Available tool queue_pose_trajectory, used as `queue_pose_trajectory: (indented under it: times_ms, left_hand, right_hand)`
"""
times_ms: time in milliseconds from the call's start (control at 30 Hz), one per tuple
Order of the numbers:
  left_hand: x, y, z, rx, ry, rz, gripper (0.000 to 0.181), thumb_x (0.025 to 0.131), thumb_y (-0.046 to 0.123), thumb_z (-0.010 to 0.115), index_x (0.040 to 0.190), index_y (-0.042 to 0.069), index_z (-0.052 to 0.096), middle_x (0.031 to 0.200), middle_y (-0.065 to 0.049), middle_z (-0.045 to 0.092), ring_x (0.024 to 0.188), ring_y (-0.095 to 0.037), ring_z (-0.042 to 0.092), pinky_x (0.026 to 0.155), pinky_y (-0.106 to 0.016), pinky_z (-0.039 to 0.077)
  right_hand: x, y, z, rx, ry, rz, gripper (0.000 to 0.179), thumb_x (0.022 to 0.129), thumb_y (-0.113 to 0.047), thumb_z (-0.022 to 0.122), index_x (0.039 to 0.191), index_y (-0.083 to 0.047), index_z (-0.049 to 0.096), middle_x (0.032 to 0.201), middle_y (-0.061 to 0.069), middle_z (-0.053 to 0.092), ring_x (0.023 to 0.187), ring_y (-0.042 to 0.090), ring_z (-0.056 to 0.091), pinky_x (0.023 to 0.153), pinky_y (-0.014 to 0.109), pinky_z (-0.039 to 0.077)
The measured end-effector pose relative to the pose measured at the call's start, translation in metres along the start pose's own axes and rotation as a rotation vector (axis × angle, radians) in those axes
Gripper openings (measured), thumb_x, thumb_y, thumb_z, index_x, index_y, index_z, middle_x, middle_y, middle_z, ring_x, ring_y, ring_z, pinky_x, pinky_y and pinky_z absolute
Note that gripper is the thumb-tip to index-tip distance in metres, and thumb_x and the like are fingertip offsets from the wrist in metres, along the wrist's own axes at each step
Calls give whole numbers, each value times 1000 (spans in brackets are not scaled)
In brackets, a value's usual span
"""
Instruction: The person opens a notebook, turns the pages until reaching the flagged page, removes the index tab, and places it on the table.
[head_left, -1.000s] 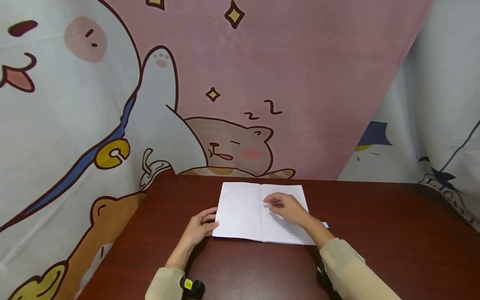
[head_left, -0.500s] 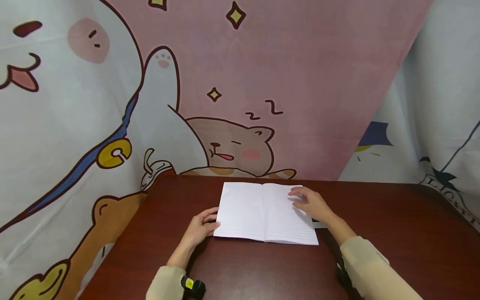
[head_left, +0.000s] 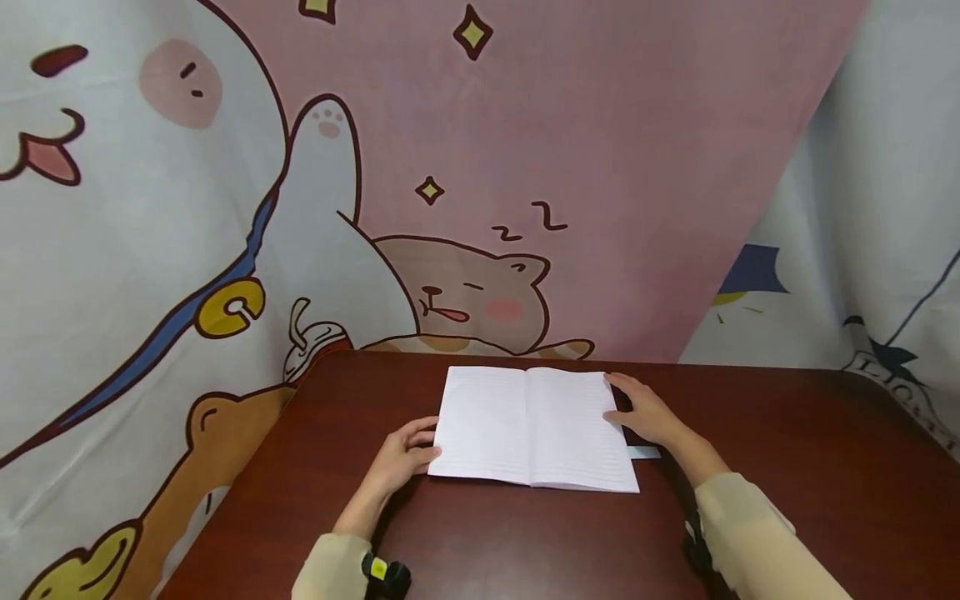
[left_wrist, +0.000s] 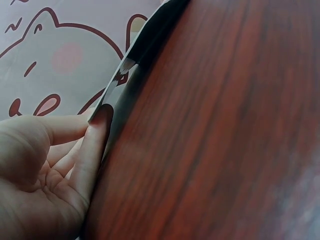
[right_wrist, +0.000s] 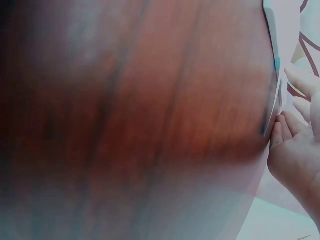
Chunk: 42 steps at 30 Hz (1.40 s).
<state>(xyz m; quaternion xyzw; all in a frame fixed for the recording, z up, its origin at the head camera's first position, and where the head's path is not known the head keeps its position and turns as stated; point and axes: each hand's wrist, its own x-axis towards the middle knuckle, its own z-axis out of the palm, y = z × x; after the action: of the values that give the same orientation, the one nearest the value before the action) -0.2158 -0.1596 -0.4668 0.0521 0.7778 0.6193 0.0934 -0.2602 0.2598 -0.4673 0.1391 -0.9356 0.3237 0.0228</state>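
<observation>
A lined notebook (head_left: pixel 487 425) lies spread open on the table, its visible pages bare of writing. My left hand (head_left: pixel 401 457) holds its left edge. In the left wrist view, the thumb of that hand (left_wrist: pixel 45 170) is on the page side and a finger is under the dark cover (left_wrist: pixel 155 37). At the right edge, my right hand (head_left: pixel 647 412) touches the notebook with spread, lightly bent fingers, one fingertip by the upper corner and the thumb lower down. The right wrist view shows this hand (right_wrist: pixel 297 140) with its fingertips right at the notebook's edge (right_wrist: pixel 280 60).
A pale strip (head_left: pixel 645 452) sticks out from under the notebook's right side. The dark red-brown wooden table (head_left: pixel 480 542) reaches back to a cartoon-printed cloth (head_left: pixel 637 167). Dark wrist cameras (head_left: pixel 388 577) sit at both sleeves.
My right hand has moved rightward from above the right page to the notebook's right edge, uncovering the page and the pale strip. My left hand stays at the left edge.
</observation>
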Motion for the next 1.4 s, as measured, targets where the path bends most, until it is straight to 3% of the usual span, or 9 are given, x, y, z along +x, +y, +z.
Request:
queue_pose_trajectory:
  times_ms: [433,767,900,1033,1233,1400]
  left_hand:
    - [-7,-6,1,-22,-5,-1,53,92,2,66,141,-5,49,125,-30,64,87,-14,69,71,-28,59]
    - [-3,0,2,-31,4,16,52,92,1,66,141,-4,49,125,-30,63,90,-20,70,75,-33,60]
    - [-4,-2,2,-23,27,17,52,91,1,66,140,-4,50,124,-29,64,88,-17,70,73,-32,60]
    - [-4,-4,5,-19,9,12,52,92,2,67,141,-4,50,124,-29,65,88,-15,70,73,-31,59]
    - [-1,-2,6,-15,18,20,52,91,2,67,140,-3,51,123,-28,65,90,-18,70,74,-33,60]
    - [1,-1,4,-18,20,17,52,91,0,66,140,-3,51,123,-29,65,89,-19,70,74,-33,59]
  right_hand:
    - [-8,-4,10,-39,-40,22,55,93,-16,68,141,6,50,151,34,35,135,57,34,104,71,34]
    - [-5,-11,6,-70,9,44,50,93,-12,68,138,5,54,150,32,37,135,54,38,105,68,36]
    - [-3,-12,8,-63,13,48,48,93,-13,68,137,3,57,150,31,38,135,53,39,105,67,37]
    - [-6,-10,8,-56,39,56,42,91,-10,70,131,2,63,147,31,42,133,52,42,105,66,38]
    - [-3,-8,9,-58,115,27,29,89,-7,72,117,-2,71,127,25,56,117,44,53,98,60,45]
    - [0,-9,11,-44,135,22,26,88,-5,73,114,-4,72,94,9,65,89,23,58,78,34,49]
